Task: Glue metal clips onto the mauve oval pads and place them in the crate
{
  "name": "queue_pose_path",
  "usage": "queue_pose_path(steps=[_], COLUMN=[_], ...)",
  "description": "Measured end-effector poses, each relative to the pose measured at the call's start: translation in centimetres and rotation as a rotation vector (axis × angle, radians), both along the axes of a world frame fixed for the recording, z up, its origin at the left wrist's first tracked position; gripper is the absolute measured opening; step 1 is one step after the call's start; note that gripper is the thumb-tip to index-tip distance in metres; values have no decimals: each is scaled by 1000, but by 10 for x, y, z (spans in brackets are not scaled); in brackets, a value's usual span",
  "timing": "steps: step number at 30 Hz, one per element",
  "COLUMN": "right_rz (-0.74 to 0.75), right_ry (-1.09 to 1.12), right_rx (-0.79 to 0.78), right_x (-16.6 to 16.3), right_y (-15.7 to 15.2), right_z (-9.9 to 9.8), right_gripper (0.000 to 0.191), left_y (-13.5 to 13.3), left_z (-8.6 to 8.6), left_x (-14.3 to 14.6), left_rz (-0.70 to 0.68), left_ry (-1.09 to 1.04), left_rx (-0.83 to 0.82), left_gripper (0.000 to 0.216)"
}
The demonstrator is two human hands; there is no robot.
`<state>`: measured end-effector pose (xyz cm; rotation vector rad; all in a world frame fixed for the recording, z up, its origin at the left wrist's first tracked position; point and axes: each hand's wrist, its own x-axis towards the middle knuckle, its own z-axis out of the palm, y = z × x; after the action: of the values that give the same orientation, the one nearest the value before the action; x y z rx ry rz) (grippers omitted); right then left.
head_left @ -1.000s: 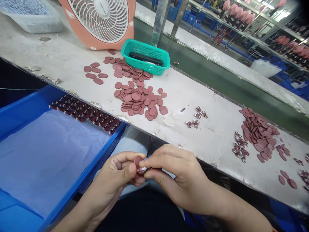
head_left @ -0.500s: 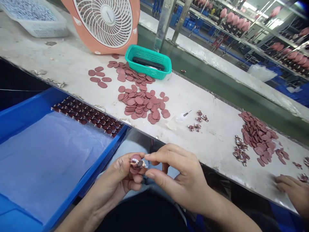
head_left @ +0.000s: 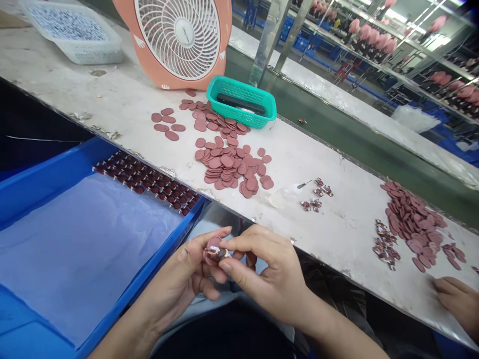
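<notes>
Newly closed in on the small figure [head_left: 222, 253]

Head view: the right hand [head_left: 275, 269], thumb and forefinger part-spread, has come to its edge, grip unclear; the left hand [head_left: 183, 264] pinches the reddish disc [head_left: 214, 241] behind it; so both probably adjust it together; loose discs [head_left: 226, 161] lie beyond both hands.

Hands [head_left: 271, 271] and forearms [head_left: 329, 324] bare. Dark top [head_left: 222, 331] below the grip, pale-blue trousers [head_left: 216, 219] under and just beyond it.

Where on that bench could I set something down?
Bare bench lies between the white basket and the six loose discs, and between the small brown pieces and right disc pile. Below the green basket, the middle disc pile crowds it.
</notes>
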<state>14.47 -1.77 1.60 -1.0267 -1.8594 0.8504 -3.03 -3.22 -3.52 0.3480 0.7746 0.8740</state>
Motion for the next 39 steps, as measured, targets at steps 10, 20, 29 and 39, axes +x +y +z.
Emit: queue_pose_path(steps=[10,20,29,39], right_rz=[-145,-34,62,-51], right_ry=[-135,-166,-145,-239], right_rx=[513,575,582,415], right_x=[-51,-111,-93,-35], right_y=[19,54,40,16], right_z=[-60,-101,-87,-101], right_gripper=[16,13,16,18], left_y=[-8,19,61,134], left_z=[-6,-30,-70,-124], left_x=[-22,-60,-124,-176], left_rz=[572,679,585,104], left_ry=[520,769,1110,1718], left_rx=[167,69,-41,-47], left_gripper=[24,40,45,30])
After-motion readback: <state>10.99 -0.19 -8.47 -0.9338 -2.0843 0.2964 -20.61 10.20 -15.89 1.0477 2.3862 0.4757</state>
